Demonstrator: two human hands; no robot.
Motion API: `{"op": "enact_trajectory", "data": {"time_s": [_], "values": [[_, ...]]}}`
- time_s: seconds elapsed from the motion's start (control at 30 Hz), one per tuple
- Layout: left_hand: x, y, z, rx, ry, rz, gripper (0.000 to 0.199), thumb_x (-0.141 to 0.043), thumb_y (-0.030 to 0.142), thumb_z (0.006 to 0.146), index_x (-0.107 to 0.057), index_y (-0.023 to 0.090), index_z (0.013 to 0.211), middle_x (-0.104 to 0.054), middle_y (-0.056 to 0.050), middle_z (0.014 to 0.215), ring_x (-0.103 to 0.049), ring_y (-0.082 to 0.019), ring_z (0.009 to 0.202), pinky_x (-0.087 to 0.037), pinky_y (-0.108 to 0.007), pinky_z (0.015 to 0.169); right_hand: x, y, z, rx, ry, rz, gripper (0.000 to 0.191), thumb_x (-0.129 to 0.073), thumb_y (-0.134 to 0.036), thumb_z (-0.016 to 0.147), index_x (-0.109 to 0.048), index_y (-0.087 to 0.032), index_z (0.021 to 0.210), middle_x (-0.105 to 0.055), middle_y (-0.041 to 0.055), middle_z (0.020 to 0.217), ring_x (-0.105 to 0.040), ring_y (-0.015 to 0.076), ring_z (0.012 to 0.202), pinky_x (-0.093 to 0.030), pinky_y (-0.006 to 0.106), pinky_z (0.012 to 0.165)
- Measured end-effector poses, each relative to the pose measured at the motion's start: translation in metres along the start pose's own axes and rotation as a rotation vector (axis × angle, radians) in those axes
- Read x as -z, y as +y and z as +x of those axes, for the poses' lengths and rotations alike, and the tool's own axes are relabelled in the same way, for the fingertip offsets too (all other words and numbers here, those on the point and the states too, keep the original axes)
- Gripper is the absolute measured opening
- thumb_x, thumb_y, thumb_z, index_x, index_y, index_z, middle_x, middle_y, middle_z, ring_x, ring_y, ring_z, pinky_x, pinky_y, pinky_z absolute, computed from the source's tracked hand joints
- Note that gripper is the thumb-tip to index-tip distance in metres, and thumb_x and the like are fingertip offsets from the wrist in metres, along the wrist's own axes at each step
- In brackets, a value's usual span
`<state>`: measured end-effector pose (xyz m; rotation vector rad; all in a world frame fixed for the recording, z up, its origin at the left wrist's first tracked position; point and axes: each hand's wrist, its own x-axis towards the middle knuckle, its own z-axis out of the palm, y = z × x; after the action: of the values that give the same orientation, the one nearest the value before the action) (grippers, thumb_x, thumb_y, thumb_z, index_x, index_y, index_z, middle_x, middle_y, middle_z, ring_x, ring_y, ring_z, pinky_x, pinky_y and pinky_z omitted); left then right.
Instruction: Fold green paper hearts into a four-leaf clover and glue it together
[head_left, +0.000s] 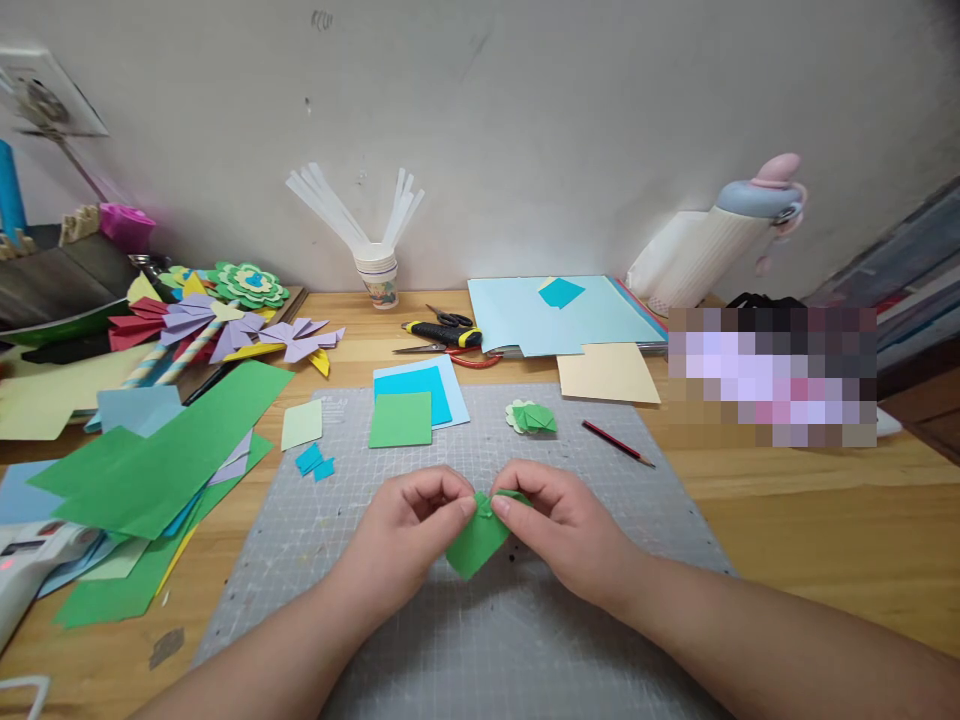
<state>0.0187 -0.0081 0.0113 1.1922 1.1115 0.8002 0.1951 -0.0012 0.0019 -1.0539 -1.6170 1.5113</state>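
Between my two hands a small piece of green paper [474,548] is held above the grey cutting mat [360,650]. My left hand [424,520] pinches its upper left side between thumb and fingers. On the other side my right hand [559,520] pinches the upper right part, which looks creased or folded near the thumbs. The fingers partly hide the fold. Beyond the hands lies a small pale green flower shape with folded green paper [534,418] on it. A stack of square sheets, topped by a green square [401,419], sits to its left.
Green sheets [187,450] pile up at left, beside a white glue gun [37,560] and paper flowers [225,320]. A pencil [619,443] lies at right. Near the wall are a paper cup [376,275] with white strips, a utility knife [442,333], scissors [450,316] and a bottle [727,240].
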Motion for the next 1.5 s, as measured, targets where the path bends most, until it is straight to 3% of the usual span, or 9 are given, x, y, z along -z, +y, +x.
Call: {"op": "enact_trajectory", "data": {"time_s": [0.23, 0.63, 0.8, 1.0, 1.27, 1.5], "values": [[-0.0019, 0.0039, 0.0001, 0.067, -0.024, -0.031, 0.024, -0.065, 0.036, 0.072, -0.056, 0.015, 0.066, -0.053, 0.000, 0.066, -0.046, -0.011, 0.062, -0.038, -0.023, 0.057, 0.0008, 0.0043, 0.0008, -0.043, -0.024, 0.059, 0.020, -0.049, -0.029, 0.087, -0.049, -0.018, 0.070, -0.043, -0.0044, 0.061, -0.040, 0.0098, 0.057, -0.032, 0.023, 0.054], [-0.0045, -0.0055, -0.0008, 0.053, -0.050, -0.007, 0.024, -0.066, 0.034, 0.072, -0.052, 0.016, 0.065, -0.051, 0.002, 0.062, -0.045, -0.010, 0.057, -0.037, -0.022, 0.052, -0.0022, -0.0001, -0.0026, -0.019, -0.035, -0.030, 0.020, -0.049, -0.024, 0.083, -0.045, -0.018, 0.064, -0.040, -0.0043, 0.061, -0.038, 0.0099, 0.058, -0.031, 0.023, 0.054], [-0.0023, -0.0045, -0.0027, 0.027, -0.069, -0.032, 0.023, -0.066, 0.032, 0.074, -0.054, 0.016, 0.064, -0.052, 0.001, 0.063, -0.046, -0.011, 0.061, -0.037, -0.024, 0.057, -0.0016, -0.0009, -0.0015, -0.033, -0.025, -0.004, 0.022, -0.050, -0.028, 0.084, -0.046, -0.018, 0.065, -0.038, -0.0048, 0.059, -0.035, 0.0097, 0.056, -0.029, 0.023, 0.053], [0.0002, -0.0023, -0.0001, -0.008, 0.010, -0.084, 0.022, -0.068, 0.030, 0.072, -0.056, 0.016, 0.061, -0.054, 0.001, 0.068, -0.049, -0.012, 0.066, -0.038, -0.025, 0.063, -0.0013, 0.0040, -0.0016, -0.079, -0.048, 0.178, 0.021, -0.054, -0.037, 0.085, -0.049, -0.019, 0.076, -0.043, -0.0036, 0.066, -0.040, 0.0106, 0.060, -0.033, 0.023, 0.055], [-0.0023, -0.0051, -0.0004, -0.025, -0.068, 0.019, 0.019, -0.065, 0.028, 0.075, -0.053, 0.017, 0.064, -0.053, 0.001, 0.068, -0.048, -0.014, 0.068, -0.038, -0.026, 0.065, -0.0013, 0.0029, 0.0002, -0.046, -0.009, 0.123, 0.026, -0.056, -0.038, 0.084, -0.047, -0.018, 0.069, -0.039, -0.0047, 0.062, -0.037, 0.0101, 0.058, -0.032, 0.022, 0.054], [0.0032, 0.0032, 0.0005, -0.018, 0.060, -0.140, 0.025, -0.071, 0.032, 0.070, -0.056, 0.016, 0.059, -0.052, 0.001, 0.065, -0.048, -0.012, 0.065, -0.039, -0.024, 0.065, -0.0024, 0.0003, 0.0002, -0.071, -0.104, 0.157, 0.024, -0.054, -0.041, 0.085, -0.052, -0.017, 0.083, -0.045, -0.0023, 0.071, -0.040, 0.0108, 0.063, -0.034, 0.023, 0.057]]}}
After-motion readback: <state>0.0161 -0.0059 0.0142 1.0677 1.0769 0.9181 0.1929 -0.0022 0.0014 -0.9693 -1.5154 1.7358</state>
